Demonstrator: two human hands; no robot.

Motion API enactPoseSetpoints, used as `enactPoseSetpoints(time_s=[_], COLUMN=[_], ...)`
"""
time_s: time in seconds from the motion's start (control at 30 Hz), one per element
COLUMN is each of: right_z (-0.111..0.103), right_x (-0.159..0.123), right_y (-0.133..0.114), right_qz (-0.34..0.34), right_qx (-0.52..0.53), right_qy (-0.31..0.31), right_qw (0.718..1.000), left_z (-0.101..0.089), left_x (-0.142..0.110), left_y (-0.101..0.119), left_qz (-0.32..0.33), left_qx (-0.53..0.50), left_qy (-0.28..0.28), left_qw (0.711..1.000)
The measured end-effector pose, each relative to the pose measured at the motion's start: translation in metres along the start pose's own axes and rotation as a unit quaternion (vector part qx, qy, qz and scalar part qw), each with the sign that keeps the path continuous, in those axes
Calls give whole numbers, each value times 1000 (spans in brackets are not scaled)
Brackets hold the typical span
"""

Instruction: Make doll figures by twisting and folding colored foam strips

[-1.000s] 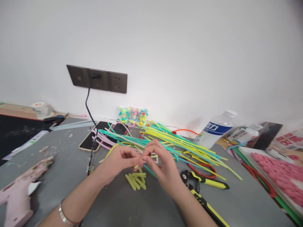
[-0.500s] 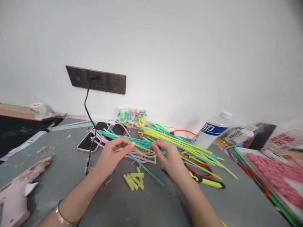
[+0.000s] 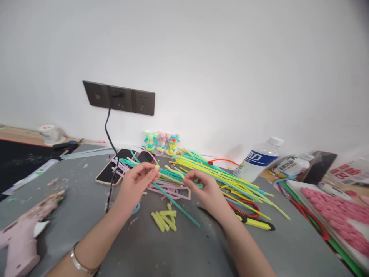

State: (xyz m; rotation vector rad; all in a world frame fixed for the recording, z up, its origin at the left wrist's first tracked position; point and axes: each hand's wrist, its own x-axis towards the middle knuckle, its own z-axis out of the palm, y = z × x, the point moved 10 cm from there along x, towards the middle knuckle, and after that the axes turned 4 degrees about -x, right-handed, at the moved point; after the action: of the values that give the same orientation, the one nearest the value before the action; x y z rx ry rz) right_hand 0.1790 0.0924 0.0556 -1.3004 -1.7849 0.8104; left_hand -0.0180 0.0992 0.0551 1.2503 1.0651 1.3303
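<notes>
My left hand [image 3: 137, 184] is closed, thumb and forefinger pinching a small pale-yellow piece [image 3: 157, 167] whose lower part is hidden. To its right, my right hand [image 3: 204, 186] pinches a pale-yellow pipe cleaner [image 3: 175, 171], its free end pointing up and left toward the other hand. A gap separates the two hands. Below them on the grey table lies a small heap of short, thick yellow-green pieces [image 3: 164, 220]. Behind and under the hands spread teal pipe cleaners [image 3: 180, 209], lilac pipe cleaners [image 3: 175, 192] and a bundle of yellow pipe cleaners [image 3: 213, 169].
A yellow-and-black utility knife [image 3: 256, 223] lies right of my right hand. A pink glue gun [image 3: 25, 234] is at left, near a black cable [image 3: 107, 130] and a phone [image 3: 111, 169]. Small fuzzy figures [image 3: 162, 143] and a bottle [image 3: 258, 157] stand by the wall.
The pale-yellow strand that curved between the hands now shows its free end, pointing up-left from my right hand. My left hand has shifted slightly left and up, widening the gap.
</notes>
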Motion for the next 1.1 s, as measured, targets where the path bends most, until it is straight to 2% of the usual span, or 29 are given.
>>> enactPoseSetpoints(time_s=[0.07, 0.17, 0.23, 0.3, 0.43, 0.57, 0.8, 0.93, 1.1], right_z=[-6, -2, 5, 10, 16, 18, 31, 34, 34], right_x=[1, -1, -3, -3, -3, -3, -6, -6, -7], right_y=[7, 19, 23, 23, 20, 19, 13, 12, 12], right_qz=[47, 113, 142, 156, 159, 161, 149, 149, 157], right_qx=[127, 298, 367, 401, 434, 441, 440, 440, 434], right_qy=[6, 5, 0, -2, -6, 3, -43, -52, -49], right_qw=[991, 948, 919, 903, 887, 883, 885, 884, 886], left_z=[4, 15, 23, 28, 34, 45, 66, 67, 67], left_x=[0, -2, -4, -6, -11, -18, -38, -42, -42], left_y=[-2, -8, -13, -17, -24, -32, -45, -46, -42], left_qz=[-12, -32, -37, -48, -92, -154, -230, -246, -230], left_qx=[11, 32, 31, 27, -2, -68, -110, -108, -99], left_qy=[-19, -73, -106, -125, -140, -176, -249, -259, -272], left_qw=[1000, 996, 993, 991, 986, 970, 934, 928, 929])
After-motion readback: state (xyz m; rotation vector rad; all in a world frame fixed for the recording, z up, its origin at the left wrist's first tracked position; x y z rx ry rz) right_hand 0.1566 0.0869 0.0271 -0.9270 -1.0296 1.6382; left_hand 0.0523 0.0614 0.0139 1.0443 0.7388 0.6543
